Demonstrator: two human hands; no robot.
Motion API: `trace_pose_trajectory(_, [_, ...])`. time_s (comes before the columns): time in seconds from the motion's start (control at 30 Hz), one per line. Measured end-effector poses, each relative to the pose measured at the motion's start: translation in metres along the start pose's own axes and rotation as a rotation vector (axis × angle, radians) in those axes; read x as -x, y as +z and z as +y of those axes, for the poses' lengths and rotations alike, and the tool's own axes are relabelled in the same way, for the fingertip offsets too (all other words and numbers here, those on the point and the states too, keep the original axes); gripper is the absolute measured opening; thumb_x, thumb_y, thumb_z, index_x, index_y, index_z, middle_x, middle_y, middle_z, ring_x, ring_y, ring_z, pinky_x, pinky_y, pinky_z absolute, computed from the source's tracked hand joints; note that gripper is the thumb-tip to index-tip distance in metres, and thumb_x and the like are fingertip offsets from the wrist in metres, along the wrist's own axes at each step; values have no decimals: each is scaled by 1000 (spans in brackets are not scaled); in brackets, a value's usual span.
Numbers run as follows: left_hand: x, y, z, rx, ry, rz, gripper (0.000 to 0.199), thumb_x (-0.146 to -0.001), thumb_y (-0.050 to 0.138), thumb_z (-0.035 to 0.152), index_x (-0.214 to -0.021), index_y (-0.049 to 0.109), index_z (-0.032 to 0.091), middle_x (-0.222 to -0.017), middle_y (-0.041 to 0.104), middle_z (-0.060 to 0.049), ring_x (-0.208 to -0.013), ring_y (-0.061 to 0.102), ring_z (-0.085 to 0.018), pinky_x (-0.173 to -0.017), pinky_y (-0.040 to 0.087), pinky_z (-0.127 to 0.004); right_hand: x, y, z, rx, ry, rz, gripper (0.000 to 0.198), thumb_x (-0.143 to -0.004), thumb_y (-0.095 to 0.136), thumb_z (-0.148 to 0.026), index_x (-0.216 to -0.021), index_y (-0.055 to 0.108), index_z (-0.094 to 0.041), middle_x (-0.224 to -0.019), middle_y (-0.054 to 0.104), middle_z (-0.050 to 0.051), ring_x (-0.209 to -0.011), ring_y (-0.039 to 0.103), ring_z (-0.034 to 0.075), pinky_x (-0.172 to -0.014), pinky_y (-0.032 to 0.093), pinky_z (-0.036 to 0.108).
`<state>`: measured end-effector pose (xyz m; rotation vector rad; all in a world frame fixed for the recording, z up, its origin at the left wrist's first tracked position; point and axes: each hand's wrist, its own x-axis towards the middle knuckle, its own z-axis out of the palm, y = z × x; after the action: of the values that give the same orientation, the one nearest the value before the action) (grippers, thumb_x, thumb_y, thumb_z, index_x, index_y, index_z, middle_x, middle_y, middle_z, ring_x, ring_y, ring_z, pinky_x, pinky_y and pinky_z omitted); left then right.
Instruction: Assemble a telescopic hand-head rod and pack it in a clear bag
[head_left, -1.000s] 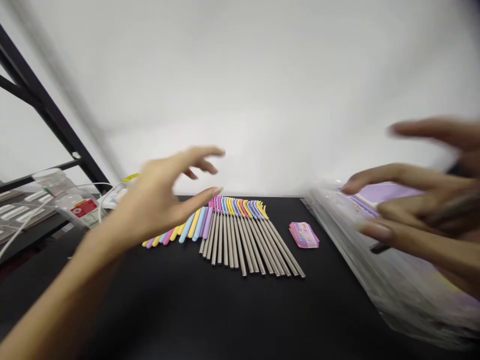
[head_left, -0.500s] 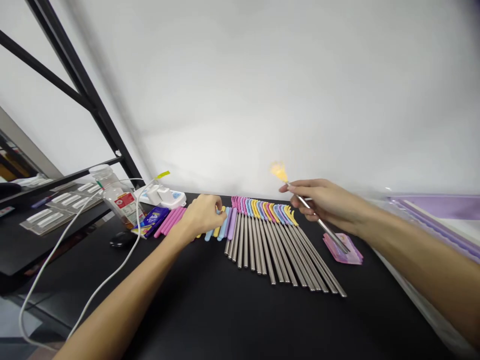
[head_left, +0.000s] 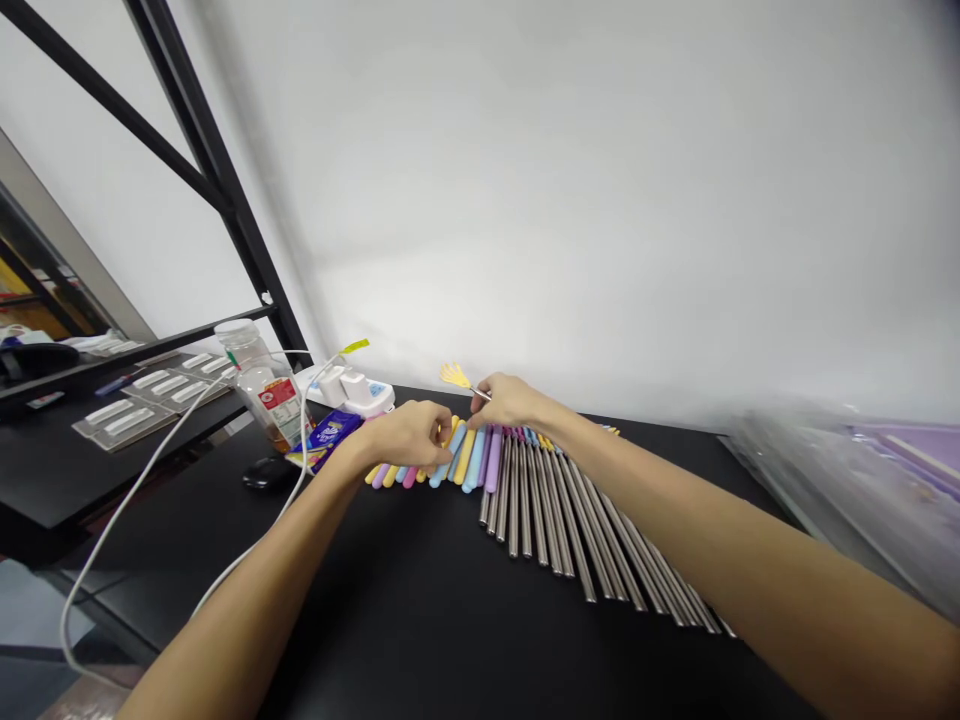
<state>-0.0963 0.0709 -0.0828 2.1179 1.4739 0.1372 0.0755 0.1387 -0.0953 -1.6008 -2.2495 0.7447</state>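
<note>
My right hand [head_left: 504,402] is closed around the metal rod of a back scratcher whose yellow claw-shaped head [head_left: 454,376] points up and left. The lower rod is hidden behind my hand and forearm. Just left of it, my left hand [head_left: 414,436] is curled over a row of coloured handles [head_left: 471,458] in blue, yellow, purple and pink. Its fingertips touch the handles, but whether one is gripped is hidden. To the right, several back scratchers with metal rods [head_left: 551,510] lie side by side, their coloured heads toward the wall and partly covered by my right arm.
A clear jar [head_left: 270,390], a blue packet [head_left: 334,432], a white power adapter [head_left: 352,390] and a black mouse [head_left: 268,473] stand at the left. A white cable [head_left: 150,470] loops down there. Plastic-wrapped purple packs [head_left: 892,480] lie at the right, and a white wall rises behind.
My right hand has moved left with the back scratcher, from above the right side to beside my left hand. My left hand stays at the handles. The view has turned slightly.
</note>
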Motion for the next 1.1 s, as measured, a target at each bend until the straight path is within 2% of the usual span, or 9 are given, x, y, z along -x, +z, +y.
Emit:
trace_pose_trajectory(0.17, [-7, 3, -9, 78, 4, 50, 12, -66, 56, 25, -72, 48, 20, -60, 66, 2, -55, 62, -15, -55, 43, -23, -9, 8, 1, -20, 54, 10, 26, -58, 77, -21, -82, 68, -17, -71, 64, 0, -63, 56, 12, -53, 40, 22])
trace_pose_trajectory(0.27, [-9, 2, -12, -2, 49, 148, 13, -67, 60, 29, -71, 51, 20, -63, 66, 2, -62, 62, -15, -58, 42, -23, -12, 9, 0, -16, 83, 12, 25, -58, 74, -22, -82, 68, -16, -70, 63, 0, -61, 55, 13, -51, 40, 22])
trace_pose_trajectory(0.37, [-10, 1, -13, -61, 52, 187, 18, -69, 62, 35, -74, 55, 20, -68, 66, 1, -63, 60, -15, -58, 40, -24, -14, 9, -1, 9, 90, -2, 25, -56, 75, -24, -78, 67, -16, -70, 62, 1, -62, 55, 14, -50, 40, 24])
trace_pose_trajectory(0.57, [-6, 0, -9, -62, 56, 85, 29, -72, 64, 46, -81, 55, 20, -69, 67, 1, -62, 62, -15, -58, 41, -24, -15, 9, -2, -20, 87, -66, 21, -58, 72, -22, -76, 65, -15, -63, 58, 1, -53, 51, 13, -46, 38, 25])
trace_pose_trajectory(0.7, [-4, 0, -11, 34, 57, -94, 50, -60, 74, 56, -88, 51, 21, -69, 65, 3, -52, 61, -15, -51, 43, -24, -17, 8, 3, -107, 92, -110, 19, -59, 67, -17, -78, 64, -15, -55, 53, -2, -44, 43, 10, -41, 34, 24])
trace_pose_trajectory(0.77, [-3, 1, -13, 73, 54, -141, 60, -53, 79, 56, -91, 49, 22, -70, 63, 4, -48, 59, -14, -46, 42, -24, -19, 9, 7, -159, 90, -130, 20, -59, 66, -15, -79, 63, -15, -53, 51, -4, -41, 40, 9, -40, 32, 23])
trace_pose_trajectory(0.9, [-6, 3, -18, 62, 86, -120, 61, -49, 81, 55, -89, 47, 22, -67, 59, 6, -45, 57, -13, -41, 39, -23, -19, 8, 12, -250, 57, -188, 19, -59, 67, -14, -78, 62, -16, -48, 46, -6, -38, 36, 7, -38, 30, 22])
trace_pose_trajectory(1.1, [-12, 5, -21, -5, 162, 9, 58, -49, 82, 56, -83, 49, 22, -65, 55, 6, -54, 56, -12, -49, 36, -22, -9, -2, 9, -388, 20, -236, 19, -66, 70, -18, -81, 60, -15, -50, 45, -7, -37, 32, 4, -36, 25, 19])
